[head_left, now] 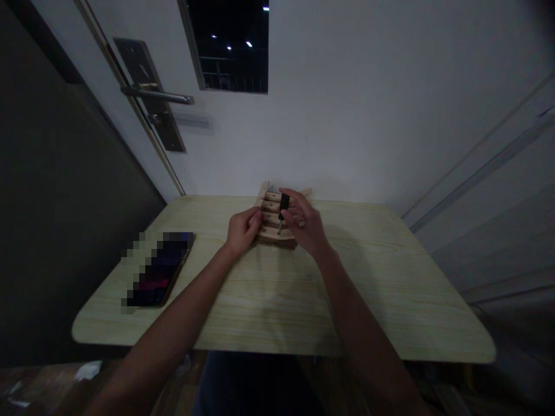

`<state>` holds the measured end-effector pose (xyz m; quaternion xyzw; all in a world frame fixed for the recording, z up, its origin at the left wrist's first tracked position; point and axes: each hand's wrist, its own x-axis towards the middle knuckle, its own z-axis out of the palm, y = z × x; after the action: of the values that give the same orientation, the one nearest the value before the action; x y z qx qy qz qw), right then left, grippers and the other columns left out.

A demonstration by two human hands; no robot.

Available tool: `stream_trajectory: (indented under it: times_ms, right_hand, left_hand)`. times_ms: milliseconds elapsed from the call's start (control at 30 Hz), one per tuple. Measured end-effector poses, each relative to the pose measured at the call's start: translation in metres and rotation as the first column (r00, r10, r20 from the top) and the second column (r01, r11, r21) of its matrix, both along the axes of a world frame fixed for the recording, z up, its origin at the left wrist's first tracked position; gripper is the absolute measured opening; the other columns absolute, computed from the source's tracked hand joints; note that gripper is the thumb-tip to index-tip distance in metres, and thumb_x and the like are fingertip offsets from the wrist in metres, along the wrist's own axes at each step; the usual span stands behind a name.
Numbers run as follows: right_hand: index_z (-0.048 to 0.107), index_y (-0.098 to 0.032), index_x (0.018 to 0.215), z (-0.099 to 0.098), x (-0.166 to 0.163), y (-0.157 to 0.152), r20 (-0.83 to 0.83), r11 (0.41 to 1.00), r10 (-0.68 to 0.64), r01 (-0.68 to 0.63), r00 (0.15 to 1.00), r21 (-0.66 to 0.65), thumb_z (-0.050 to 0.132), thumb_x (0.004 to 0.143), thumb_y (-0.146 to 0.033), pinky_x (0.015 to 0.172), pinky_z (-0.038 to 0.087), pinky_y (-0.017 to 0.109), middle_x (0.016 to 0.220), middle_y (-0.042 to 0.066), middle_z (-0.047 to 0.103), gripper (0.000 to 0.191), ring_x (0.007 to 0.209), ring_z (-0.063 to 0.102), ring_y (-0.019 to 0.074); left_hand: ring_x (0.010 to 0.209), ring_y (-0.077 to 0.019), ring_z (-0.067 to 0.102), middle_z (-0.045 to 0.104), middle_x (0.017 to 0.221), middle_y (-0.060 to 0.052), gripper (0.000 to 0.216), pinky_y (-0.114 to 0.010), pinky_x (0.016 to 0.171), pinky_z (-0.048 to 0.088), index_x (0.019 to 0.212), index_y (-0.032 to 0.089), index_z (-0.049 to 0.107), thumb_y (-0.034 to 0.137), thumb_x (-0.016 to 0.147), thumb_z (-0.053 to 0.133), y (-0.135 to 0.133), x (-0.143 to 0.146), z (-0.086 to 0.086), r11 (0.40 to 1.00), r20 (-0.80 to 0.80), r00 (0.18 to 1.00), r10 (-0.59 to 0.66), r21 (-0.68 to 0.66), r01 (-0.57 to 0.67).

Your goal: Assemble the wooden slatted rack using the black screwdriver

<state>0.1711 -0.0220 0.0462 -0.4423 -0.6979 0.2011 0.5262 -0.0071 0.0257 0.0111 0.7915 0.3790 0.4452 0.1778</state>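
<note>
Near the table's (390, 283) far edge we have the wood frame (272, 233): left hand (243, 231) gripping its left side, right hand (307, 224) pinching the screwdriver (284, 205), partly blocking our view. Phone (162, 271) toward left edge; door (347, 115) beyond far edge.

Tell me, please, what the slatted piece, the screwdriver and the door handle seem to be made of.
Slatted piece: pale, matt wood, probably unvarnished, going by its tan colour and lack of gloss.
Screwdriver: black grip, likely plastic; its thin grey shaft looks metallic.
Door handle: smooth metal, apparently, judging by its bright highlights.
</note>
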Motion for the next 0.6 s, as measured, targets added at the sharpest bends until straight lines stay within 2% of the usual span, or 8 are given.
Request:
stream_trajectory:
  times_ms: [100, 333, 500, 600]
  right_hand:
    - [0.054, -0.030, 0.120, -0.0003, -0.0005, 0.0005, 0.004, 1.000, -0.003, 0.003, 1.000, 0.017, 0.053, 0.087, -0.038, 0.060, 0.056, 0.023, 0.114, 0.002, 0.066, 0.034, 0.081, 0.066, 0.0128]
    - [0.056, -0.027, 0.117, -0.0005, -0.0027, 0.0007, -0.018, 0.998, -0.068, 0.069, 0.998, 0.014, 0.060, 0.082, -0.040, 0.053, 0.053, 0.022, 0.094, 0.001, 0.068, 0.037, 0.065, 0.062, 0.0105]
    - [0.050, -0.029, 0.126, 0.0027, -0.0006, -0.0028, 0.006, 1.000, 0.005, -0.005, 1.000, 0.024, 0.046, 0.090, -0.043, 0.065, 0.058, 0.026, 0.120, 0.004, 0.063, 0.039, 0.083, 0.066, 0.0137]
    - [0.049, -0.029, 0.127, 0.0025, 0.0005, -0.0032, -0.008, 0.998, 0.055, -0.055, 0.998, 0.022, 0.045, 0.090, -0.044, 0.072, 0.059, 0.028, 0.122, 0.004, 0.062, 0.040, 0.090, 0.067, 0.0154]
  left_hand:
    - [0.058, -0.0135, 0.053, 0.059, 0.061, -0.001, 0.041, -0.024, 0.058, 0.039, 0.078, 0.016, 0.062, 0.040, 0.094, 0.033, 0.0006, -0.0002, -0.0010, 1.000, 0.010, 1.000, -0.014, -0.001, 0.014]
    - [0.058, -0.0138, 0.054, 0.059, 0.061, -0.001, 0.040, -0.025, 0.059, 0.039, 0.078, 0.016, 0.062, 0.039, 0.094, 0.034, 0.0015, -0.0008, -0.0022, 1.000, 0.006, 1.000, -0.012, -0.003, 0.012]
    - [0.059, -0.0138, 0.055, 0.061, 0.062, -0.001, 0.039, -0.025, 0.060, 0.040, 0.078, 0.016, 0.061, 0.039, 0.094, 0.035, 0.0006, -0.0002, -0.0008, 1.000, 0.024, 0.999, -0.024, -0.009, 0.024]
    - [0.058, -0.0134, 0.055, 0.059, 0.061, -0.001, 0.040, -0.025, 0.060, 0.040, 0.077, 0.016, 0.061, 0.040, 0.094, 0.035, 0.0008, -0.0003, -0.0011, 1.000, 0.031, 0.999, -0.021, -0.011, 0.021]
